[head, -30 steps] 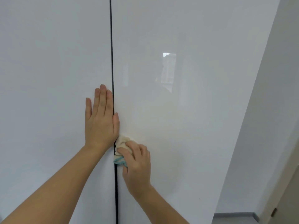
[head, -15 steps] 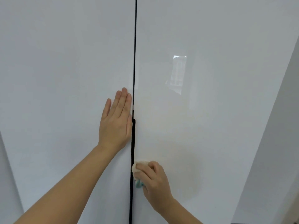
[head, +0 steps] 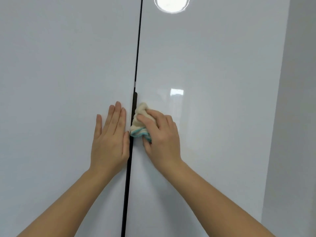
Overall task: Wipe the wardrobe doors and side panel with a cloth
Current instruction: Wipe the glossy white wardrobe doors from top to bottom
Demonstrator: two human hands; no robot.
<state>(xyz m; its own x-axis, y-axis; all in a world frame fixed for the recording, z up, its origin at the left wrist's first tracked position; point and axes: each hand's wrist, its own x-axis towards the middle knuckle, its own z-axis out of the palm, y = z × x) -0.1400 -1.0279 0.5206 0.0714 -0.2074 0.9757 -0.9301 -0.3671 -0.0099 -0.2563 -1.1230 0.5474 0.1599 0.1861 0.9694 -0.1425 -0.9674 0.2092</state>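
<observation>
the cloth (head: pixel 140 124) is clamped under the curled fingers of the right hand (head: pixel 162 135) on the right door (head: pixel 213 100), at 3 o'clock from the left hand (head: pixel 110 142), which is laid flat, fingers together. its edge may be caught in the dark gap (head: pixel 136 65) if dragged sideways.

1. Wall (head: pixel 297 117): plain, pale grey, matt; fills the 3 o'clock side from top to bottom, just beside the right wardrobe door (head: pixel 222 48).
2. Round reflection (head: pixel 171 3): a bright white disc of lamp light on the glossy door at 12 o'clock, cut by the upper edge.
3. Rectangular reflection (head: pixel 177 92): a small, pale, window-like patch, near centre toward 1 o'clock.
4. Lighting: soft and even.
</observation>
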